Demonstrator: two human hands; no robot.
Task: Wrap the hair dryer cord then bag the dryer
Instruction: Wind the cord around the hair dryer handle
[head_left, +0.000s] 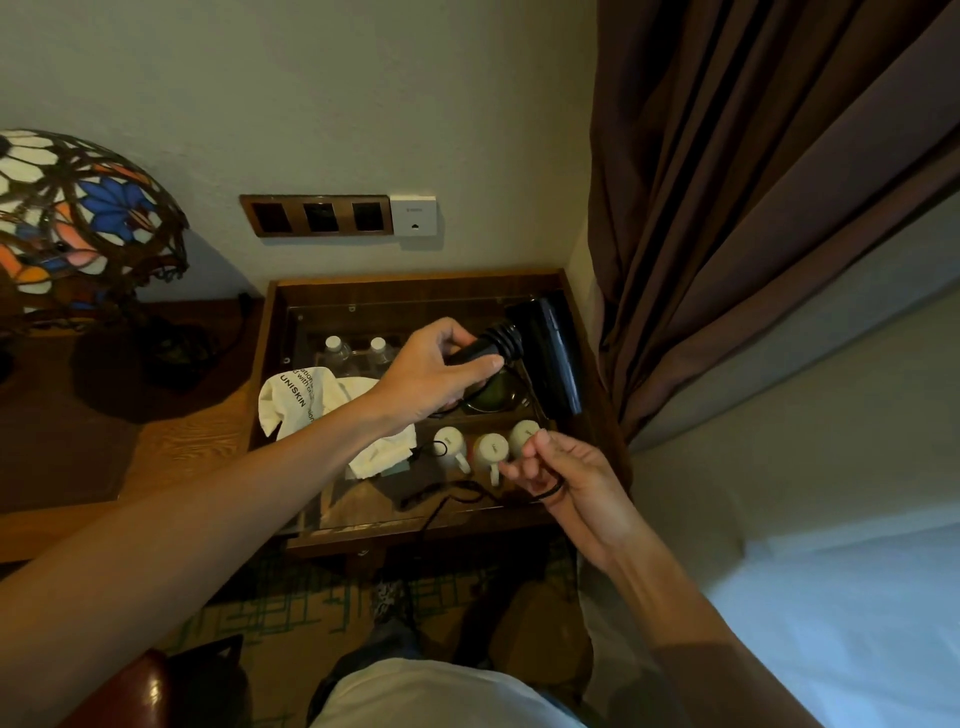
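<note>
One white bag (311, 402) reads "UNISKIN" beside the hair dryer (545, 353).

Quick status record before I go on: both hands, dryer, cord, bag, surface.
left hand: grips the hair dryer's handle
right hand: pinches the cord
hair dryer: black, held above the cabinet
cord: loose across the glass, not yet wrapped
bag: white cloth, crumpled on the glass
glass-topped cabinet: cups and bottles under the glass
</note>
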